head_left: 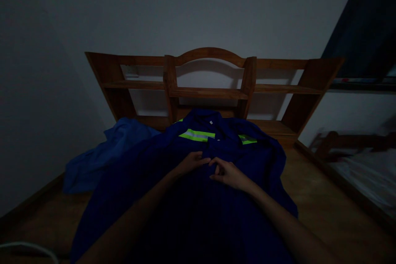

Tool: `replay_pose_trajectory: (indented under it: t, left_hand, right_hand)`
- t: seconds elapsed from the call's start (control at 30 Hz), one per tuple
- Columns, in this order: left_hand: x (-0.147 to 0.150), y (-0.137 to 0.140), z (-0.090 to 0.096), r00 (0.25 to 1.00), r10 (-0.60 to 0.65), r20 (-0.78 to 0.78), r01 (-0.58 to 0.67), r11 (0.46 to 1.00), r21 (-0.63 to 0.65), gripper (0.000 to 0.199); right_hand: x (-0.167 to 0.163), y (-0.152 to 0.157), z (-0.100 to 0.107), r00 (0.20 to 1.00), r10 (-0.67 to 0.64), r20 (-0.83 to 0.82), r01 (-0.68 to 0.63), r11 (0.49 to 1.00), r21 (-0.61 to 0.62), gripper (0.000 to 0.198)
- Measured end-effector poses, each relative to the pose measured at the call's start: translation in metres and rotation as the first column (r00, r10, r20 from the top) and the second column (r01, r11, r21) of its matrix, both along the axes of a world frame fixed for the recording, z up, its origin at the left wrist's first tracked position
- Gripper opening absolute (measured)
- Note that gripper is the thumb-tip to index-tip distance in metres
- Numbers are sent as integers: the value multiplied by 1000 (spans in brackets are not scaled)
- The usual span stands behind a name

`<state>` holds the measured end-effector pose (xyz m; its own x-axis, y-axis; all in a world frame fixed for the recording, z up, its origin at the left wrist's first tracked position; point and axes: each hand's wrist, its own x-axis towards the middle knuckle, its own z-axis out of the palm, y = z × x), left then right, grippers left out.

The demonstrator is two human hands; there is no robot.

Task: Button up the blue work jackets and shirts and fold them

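Note:
A dark blue work jacket (192, 214) with yellow-green and silver reflective strips lies spread out, collar at the far end, front facing up. At the middle of its chest, my left hand (192, 162) has its fingers pinched on the cloth of the front edge. My right hand (229, 174) is just beside it, fingertips nearly meeting the left ones. Its fingers are bent, with a gap between thumb and forefinger, and they touch the front of the jacket. Dim light hides the finer details of the cloth under the fingers.
A lighter blue garment (116, 148) lies crumpled at the left. Behind the jacket stands a wooden headboard with shelves (208, 93) against the wall. The wooden surface (312, 185) shows at the right, and a pale cable (29, 245) at lower left.

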<state>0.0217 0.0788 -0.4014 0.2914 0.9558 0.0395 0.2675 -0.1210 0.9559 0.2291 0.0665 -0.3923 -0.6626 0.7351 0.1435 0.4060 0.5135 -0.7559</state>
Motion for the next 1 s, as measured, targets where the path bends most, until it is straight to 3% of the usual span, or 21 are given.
replay_pose_trajectory:
  t: [0.13,0.27,0.5,0.7,0.87,1.0]
  left_hand:
    - [-5,-9,12,976,-165,141,187,969,-161,46]
    - [-6,-11,17,968,-223,110,241,953,-183,50]
    - [-1,-17,12,975,-195,110,206,974,-95,37]
    - [5,-19,6,974,-157,164,158,987,11,34]
    - [13,-19,1,990,-92,111,82,993,87,34]
    - [15,-23,1,976,-169,140,158,984,84,42]
  right_hand:
    - [0,3,-3,997,-64,-40,64,998,-7,29]
    - [-3,2,-8,989,-121,-84,121,993,-6,20]
    - [-4,2,-8,962,-156,-225,105,969,-223,29]
    - [-8,0,-4,926,-229,-299,201,972,-124,30]
    - [-7,-1,-5,942,-235,-241,203,967,-152,33]
    - [-8,-4,-3,962,-211,-173,195,975,-102,31]
